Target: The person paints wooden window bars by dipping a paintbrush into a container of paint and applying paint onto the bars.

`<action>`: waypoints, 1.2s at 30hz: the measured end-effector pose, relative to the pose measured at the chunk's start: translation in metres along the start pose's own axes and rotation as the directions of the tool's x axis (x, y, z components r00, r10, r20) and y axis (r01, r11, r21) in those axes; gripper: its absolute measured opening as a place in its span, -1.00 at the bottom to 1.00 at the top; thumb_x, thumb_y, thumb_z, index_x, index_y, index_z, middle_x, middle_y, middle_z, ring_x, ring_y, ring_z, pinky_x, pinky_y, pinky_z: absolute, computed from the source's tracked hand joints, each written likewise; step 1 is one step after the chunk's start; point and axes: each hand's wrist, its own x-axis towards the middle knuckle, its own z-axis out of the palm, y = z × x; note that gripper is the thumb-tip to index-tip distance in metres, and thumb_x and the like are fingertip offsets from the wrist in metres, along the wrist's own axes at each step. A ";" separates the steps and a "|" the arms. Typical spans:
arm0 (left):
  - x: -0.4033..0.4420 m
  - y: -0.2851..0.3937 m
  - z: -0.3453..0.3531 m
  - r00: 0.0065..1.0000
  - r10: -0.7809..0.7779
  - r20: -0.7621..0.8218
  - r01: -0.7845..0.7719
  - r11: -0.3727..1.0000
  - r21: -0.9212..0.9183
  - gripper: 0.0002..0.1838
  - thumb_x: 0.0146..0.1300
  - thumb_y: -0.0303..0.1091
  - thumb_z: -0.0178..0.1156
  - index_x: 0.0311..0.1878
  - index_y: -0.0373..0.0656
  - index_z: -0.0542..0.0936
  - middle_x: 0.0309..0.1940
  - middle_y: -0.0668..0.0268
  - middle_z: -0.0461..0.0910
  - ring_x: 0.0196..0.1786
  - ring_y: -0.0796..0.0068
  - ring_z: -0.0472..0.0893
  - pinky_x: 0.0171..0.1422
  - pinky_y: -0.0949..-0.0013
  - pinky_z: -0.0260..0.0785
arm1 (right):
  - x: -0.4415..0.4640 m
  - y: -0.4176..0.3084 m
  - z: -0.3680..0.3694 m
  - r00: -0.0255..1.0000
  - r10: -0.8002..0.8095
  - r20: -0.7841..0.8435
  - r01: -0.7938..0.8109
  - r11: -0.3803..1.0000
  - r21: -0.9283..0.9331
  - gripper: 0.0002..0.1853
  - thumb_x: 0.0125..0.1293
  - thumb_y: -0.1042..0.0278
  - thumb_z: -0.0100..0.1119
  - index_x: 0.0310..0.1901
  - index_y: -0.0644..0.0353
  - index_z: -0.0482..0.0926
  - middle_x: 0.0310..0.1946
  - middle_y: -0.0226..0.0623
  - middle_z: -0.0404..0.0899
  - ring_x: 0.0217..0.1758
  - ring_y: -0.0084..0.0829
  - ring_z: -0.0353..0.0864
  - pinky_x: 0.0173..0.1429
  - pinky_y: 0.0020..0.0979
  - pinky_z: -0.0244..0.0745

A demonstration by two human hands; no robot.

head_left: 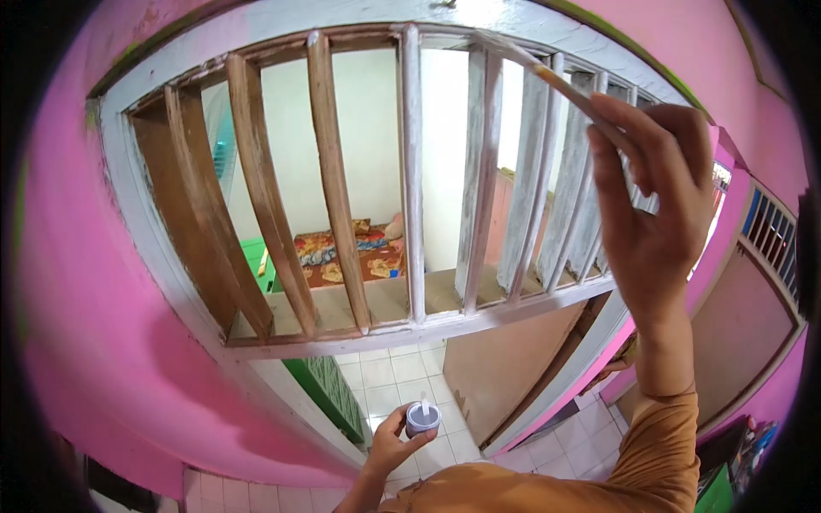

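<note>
My right hand [654, 175] is raised at the upper right, its fingers pinched round the handle of a thin paintbrush [569, 90]. The brush's pale tip touches the top of the slatted wooden vent frame [445, 38], near a slat [481, 171] coated greyish white. Slats on the right carry this pale paint, while several on the left, such as one brown slat [329, 188], show bare-looking wood. Down below, my left hand [392, 445] grips a small cup [422, 419] of grey-white paint, with a pale strip standing in it.
Pink walls [103, 342] flank the frame. Beneath it is a doorway with a brown door [513, 368] standing ajar and a green panel [329, 398] at left. Through the slats a bed with a patterned cover [368, 256] shows. White tiles [393, 372] lie far below.
</note>
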 end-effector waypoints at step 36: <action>-0.006 0.044 0.026 0.946 0.300 -0.125 -0.221 0.875 0.432 -0.19 0.05 -0.43 0.53 0.40 -0.17 0.39 0.30 0.15 0.56 0.35 0.30 0.54 0.43 0.22 0.36 | -0.215 -0.079 0.010 0.524 0.050 0.850 -0.848 0.127 0.515 -0.73 0.14 0.66 0.35 -0.11 0.25 0.61 -0.29 -0.32 0.69 -0.38 -0.52 0.62 -0.29 -0.52 0.48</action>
